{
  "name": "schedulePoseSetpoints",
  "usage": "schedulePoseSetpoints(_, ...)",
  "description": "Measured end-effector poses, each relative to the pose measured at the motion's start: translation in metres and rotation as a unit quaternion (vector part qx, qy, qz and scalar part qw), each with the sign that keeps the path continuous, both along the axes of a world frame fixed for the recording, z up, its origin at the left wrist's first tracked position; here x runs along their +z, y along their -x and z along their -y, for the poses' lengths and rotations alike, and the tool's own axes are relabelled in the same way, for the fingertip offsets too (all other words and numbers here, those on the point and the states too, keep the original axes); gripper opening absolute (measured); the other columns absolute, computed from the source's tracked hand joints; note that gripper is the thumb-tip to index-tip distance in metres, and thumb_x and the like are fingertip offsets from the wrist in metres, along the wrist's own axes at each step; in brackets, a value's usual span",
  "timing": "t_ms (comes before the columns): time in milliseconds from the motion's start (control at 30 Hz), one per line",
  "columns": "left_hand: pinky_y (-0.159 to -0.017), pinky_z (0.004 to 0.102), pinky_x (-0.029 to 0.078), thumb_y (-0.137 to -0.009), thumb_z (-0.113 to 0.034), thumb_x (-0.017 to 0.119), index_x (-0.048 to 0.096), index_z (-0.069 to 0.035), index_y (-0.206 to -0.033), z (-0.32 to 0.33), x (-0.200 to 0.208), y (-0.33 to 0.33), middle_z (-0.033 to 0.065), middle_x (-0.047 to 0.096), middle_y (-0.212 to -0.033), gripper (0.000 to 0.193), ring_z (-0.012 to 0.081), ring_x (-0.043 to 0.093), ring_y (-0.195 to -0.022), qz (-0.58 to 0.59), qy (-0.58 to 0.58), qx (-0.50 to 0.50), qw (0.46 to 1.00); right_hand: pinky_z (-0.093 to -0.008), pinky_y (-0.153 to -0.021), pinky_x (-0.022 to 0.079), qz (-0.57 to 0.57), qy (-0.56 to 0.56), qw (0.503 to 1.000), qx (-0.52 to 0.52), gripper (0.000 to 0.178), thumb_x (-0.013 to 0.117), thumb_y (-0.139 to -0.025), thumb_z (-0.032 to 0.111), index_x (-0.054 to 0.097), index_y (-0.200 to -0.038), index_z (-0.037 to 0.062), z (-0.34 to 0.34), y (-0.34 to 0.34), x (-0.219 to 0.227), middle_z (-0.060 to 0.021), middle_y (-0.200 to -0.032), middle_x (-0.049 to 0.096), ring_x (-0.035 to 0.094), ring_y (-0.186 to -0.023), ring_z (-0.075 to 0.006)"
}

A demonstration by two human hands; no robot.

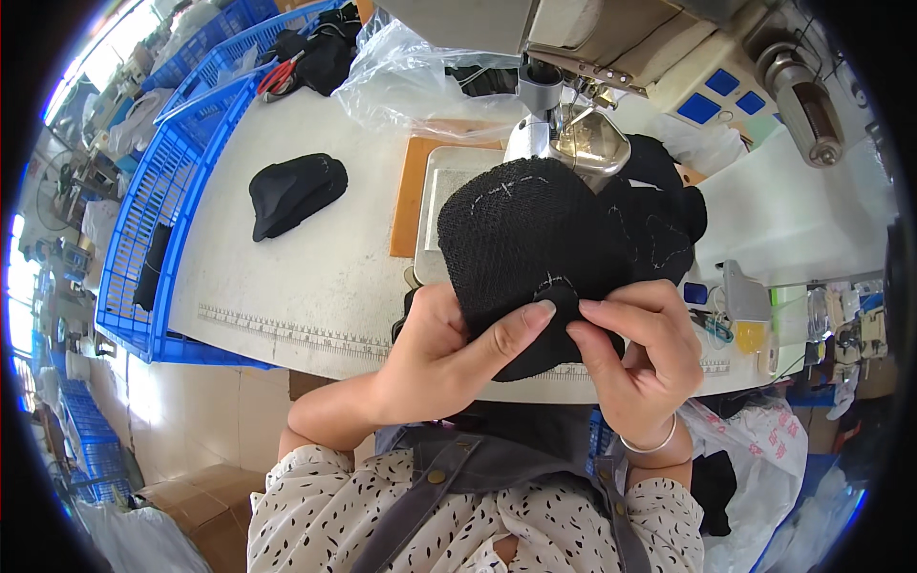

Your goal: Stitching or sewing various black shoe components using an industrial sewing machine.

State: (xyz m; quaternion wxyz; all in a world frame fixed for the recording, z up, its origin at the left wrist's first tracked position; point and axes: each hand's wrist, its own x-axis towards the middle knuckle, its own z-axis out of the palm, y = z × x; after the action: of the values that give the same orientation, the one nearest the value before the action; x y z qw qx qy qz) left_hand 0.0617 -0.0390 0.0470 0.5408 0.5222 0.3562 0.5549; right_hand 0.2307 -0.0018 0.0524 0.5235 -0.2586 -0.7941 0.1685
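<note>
A black textured fabric piece (506, 229) with white marked lines is held up between my hands, in front of the sewing machine (540, 124). My left hand (454, 349) grips its left edge, thumb pressed on the front and the other fingers behind. On its lower part sits a small black patch (556, 306). My right hand (650, 349) pinches that patch's right edge between thumb and fingers. Behind, to the right, more black fabric pieces (654, 224) with white marks lie by the machine. Another black piece (296, 191) rests on the table at left.
The white table (287, 286) carries a ruler strip along its front edge. Blue crates (143, 248) line its left side. Red-handled scissors (279, 76), black cloth and a clear plastic bag (401, 81) lie at the back. A thread cone (802, 105) stands upper right.
</note>
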Motion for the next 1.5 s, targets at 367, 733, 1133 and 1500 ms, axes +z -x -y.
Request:
schedulePoseSetpoints(367,-0.046,0.0187,0.033,-0.088,-0.011,0.054,0.059,0.003,-0.09,0.002,0.002,-0.001,-0.0028,0.053,-0.065,0.015,0.002,0.039,-0.057,-0.049,-0.052,0.039,0.997,-0.02,-0.046,0.038,-0.004,-0.025,1.0,0.005,0.03,0.074,-0.061,-0.005,0.064,-0.088,0.0018,0.001,0.001,0.002,-0.0068,-0.077,0.057,0.052,-0.057,-0.011)
schedulePoseSetpoints(733,-0.048,0.018,0.035,-0.086,-0.008,0.056,0.061,0.003,-0.084,0.001,-0.005,-0.009,-0.0043,0.054,-0.065,0.012,0.0017,0.042,-0.057,0.0,-0.065,0.104,0.993,-0.0211,-0.052,0.04,0.015,-0.032,0.999,0.019,0.036,0.075,-0.061,-0.003,0.063,-0.094,0.0022,0.001,0.001,-0.003,-0.0082,-0.085,0.055,0.051,-0.064,-0.0121)
schedulePoseSetpoints(1133,-0.063,0.0209,0.046,-0.084,-0.004,0.056,0.062,0.003,-0.09,-0.005,0.015,0.003,0.0035,0.063,-0.085,0.011,0.0075,0.057,-0.073,0.188,0.063,0.091,0.976,-0.0173,-0.054,0.034,-0.15,0.363,0.9,0.187,0.02,0.072,-0.071,0.004,0.056,-0.08,-0.0047,0.002,-0.013,-0.002,-0.0029,-0.068,0.055,0.045,-0.059,-0.0043)
schedulePoseSetpoints(1500,-0.062,0.0194,0.045,-0.085,-0.008,0.056,0.061,0.004,-0.09,-0.01,0.018,0.006,0.0034,0.062,-0.083,0.014,0.0059,0.057,-0.072,0.173,0.094,0.064,0.978,-0.0191,-0.048,0.047,-0.15,0.48,0.827,0.251,0.023,0.059,-0.085,0.017,0.057,-0.08,-0.0058,-0.008,-0.015,0.003,-0.0045,-0.069,0.058,0.056,-0.057,-0.0062)
